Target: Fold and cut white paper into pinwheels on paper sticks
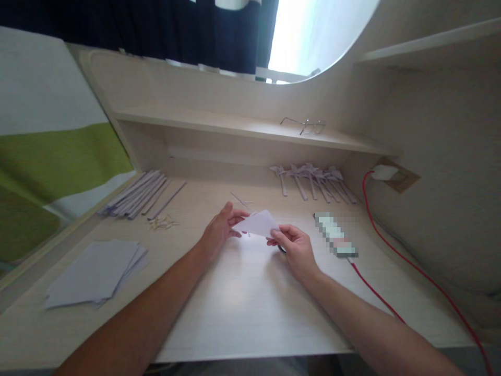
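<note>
A white sheet of paper folded to a triangle (256, 224) is held above the middle of the desk. My right hand (295, 248) pinches its right corner between thumb and fingers. At the left corner is my left hand (223, 230), its fingers apart and partly behind the paper; whether they touch it I cannot tell. Part of a dark curved object (282, 249) shows under my right hand, mostly hidden. Just beyond the paper lie thin sticks (239, 199) on the desk.
Stacked paper sheets (94, 271) lie at left, with rolled paper sticks (135, 196) and small pale pieces (163, 223) behind. Several paper pinwheels (313, 180) lie at back right. A phone (335, 235) on a red cable (378, 292) is at right. Glasses (311, 127) rest on the shelf.
</note>
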Tool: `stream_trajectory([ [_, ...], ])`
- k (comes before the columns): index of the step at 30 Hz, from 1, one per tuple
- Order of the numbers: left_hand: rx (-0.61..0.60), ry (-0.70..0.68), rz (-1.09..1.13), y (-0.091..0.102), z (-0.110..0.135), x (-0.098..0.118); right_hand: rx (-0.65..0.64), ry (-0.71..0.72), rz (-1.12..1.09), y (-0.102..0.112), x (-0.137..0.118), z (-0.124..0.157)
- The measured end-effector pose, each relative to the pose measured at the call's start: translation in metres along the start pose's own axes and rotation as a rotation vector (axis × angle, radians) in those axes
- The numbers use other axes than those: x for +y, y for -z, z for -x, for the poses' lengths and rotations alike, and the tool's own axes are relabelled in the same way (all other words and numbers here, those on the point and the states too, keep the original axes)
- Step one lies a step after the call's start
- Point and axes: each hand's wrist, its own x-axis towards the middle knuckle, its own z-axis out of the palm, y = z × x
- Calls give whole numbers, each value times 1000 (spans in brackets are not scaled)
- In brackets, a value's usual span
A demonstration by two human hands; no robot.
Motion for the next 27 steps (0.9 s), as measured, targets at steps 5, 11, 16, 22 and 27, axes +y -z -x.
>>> stream_trajectory([
  [5, -122, 45, -94, 6, 18, -17, -79, -27, 15, -1, -5, 2],
  [11, -29, -23, -94, 5, 17, -25, -219, -50, 183, -1, -7, 2],
  [16, 36, -13, -22, 8, 19, -30, -305, -117, 218, 0, -11, -6],
  [22, 91, 13, 81, 7, 19, -22, -335, -152, 257, -2, -12, -15],
  [27, 138, -18, -277, 7, 19, -6, -280, -8, 443, 5, -17, -8],
])
